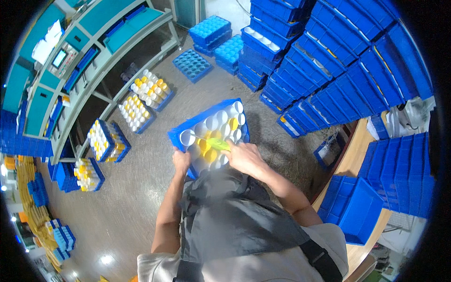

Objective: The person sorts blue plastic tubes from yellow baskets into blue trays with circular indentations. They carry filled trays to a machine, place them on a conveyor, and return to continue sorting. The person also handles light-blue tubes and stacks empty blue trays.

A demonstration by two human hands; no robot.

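A blue crate (199, 116) is held tilted in front of my body, filled with round white cup-like pieces (213, 123) and several yellow ones (233, 123). My left hand (181, 162) is closed round the crate's near left edge. Over the crate, my right hand (246, 159) grips a tool with a bright green handle (219, 144). A thin shaft seems to run from the handle toward the white piece at the left corner; the tool's exact kind is unclear. My dark apron hides part of the crate's near side.
Crates of white and yellow pieces (136, 113) stand on the floor at left, beside a long workbench (129, 40). Tall stacks of blue crates (324, 61) rise at right. A wooden table (350, 157) carries an open blue bin (361, 211). Light-blue trays (192, 65) lie ahead.
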